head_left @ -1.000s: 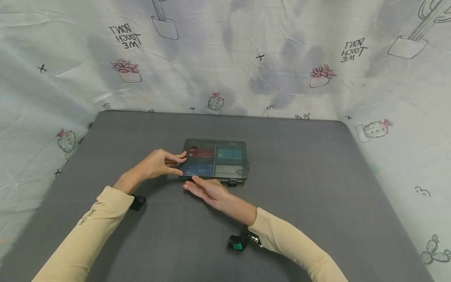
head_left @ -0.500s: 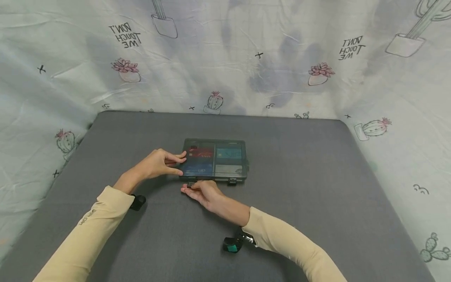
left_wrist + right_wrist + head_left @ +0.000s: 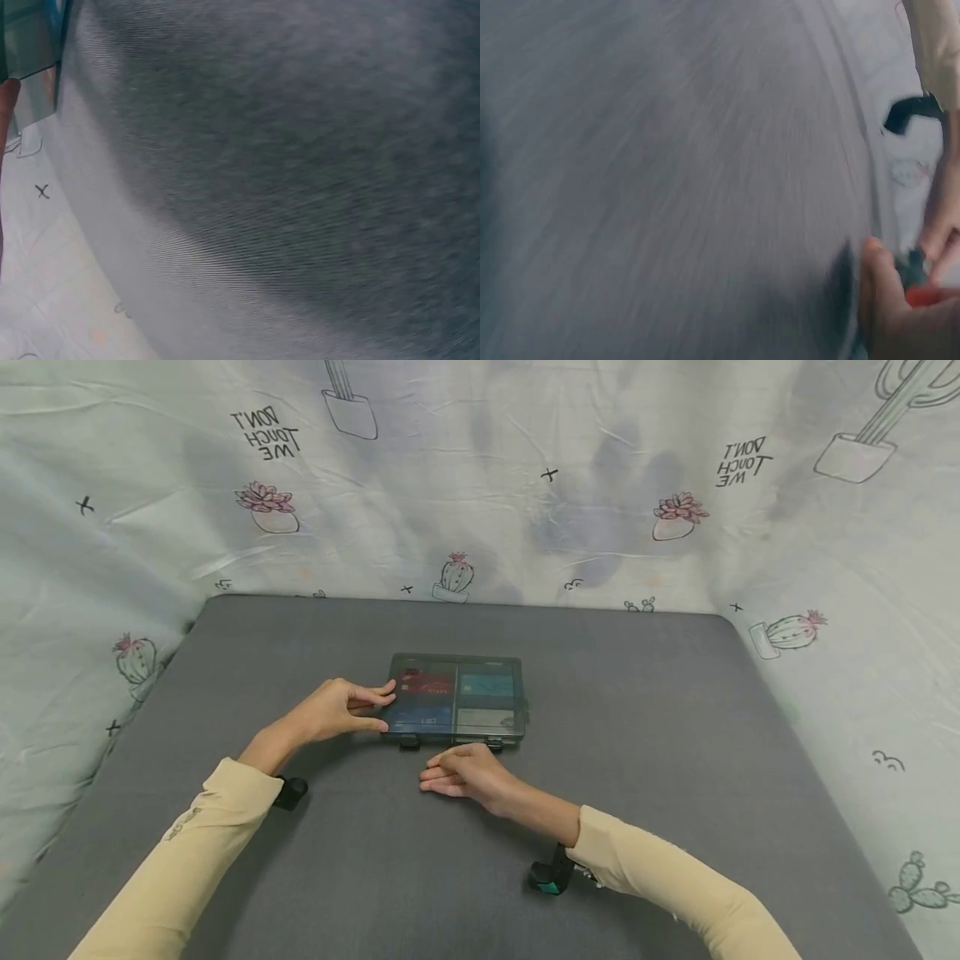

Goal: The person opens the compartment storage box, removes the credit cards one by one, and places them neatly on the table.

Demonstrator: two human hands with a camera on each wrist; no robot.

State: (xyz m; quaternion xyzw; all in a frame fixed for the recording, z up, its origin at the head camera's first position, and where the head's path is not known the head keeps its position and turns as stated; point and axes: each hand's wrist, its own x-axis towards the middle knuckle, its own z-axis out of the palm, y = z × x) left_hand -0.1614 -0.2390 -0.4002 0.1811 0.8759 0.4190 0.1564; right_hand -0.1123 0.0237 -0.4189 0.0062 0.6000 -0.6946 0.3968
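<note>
A flat, see-through dark plastic case lies on the table, its lid down. Through the lid show a red card, two blue ones and a pale one, each in its own section. My left hand holds the case by its left edge, with the thumb at the front corner. Along the front side are two latches; the left latch is in plain sight. My right hand is just in front of the right latch, partly overlapping it, with fingers loosely bent and nothing seen in them.
The case rests on a grey cloth-covered table. Behind and beside it hangs a pale curtain printed with cacti. A black wrist camera sits under the left cuff, another wrist camera under the right.
My right hand was at the left latch half a second ago; it has drawn back and moved right along the front of the case. The left hand and the case have stayed put.
</note>
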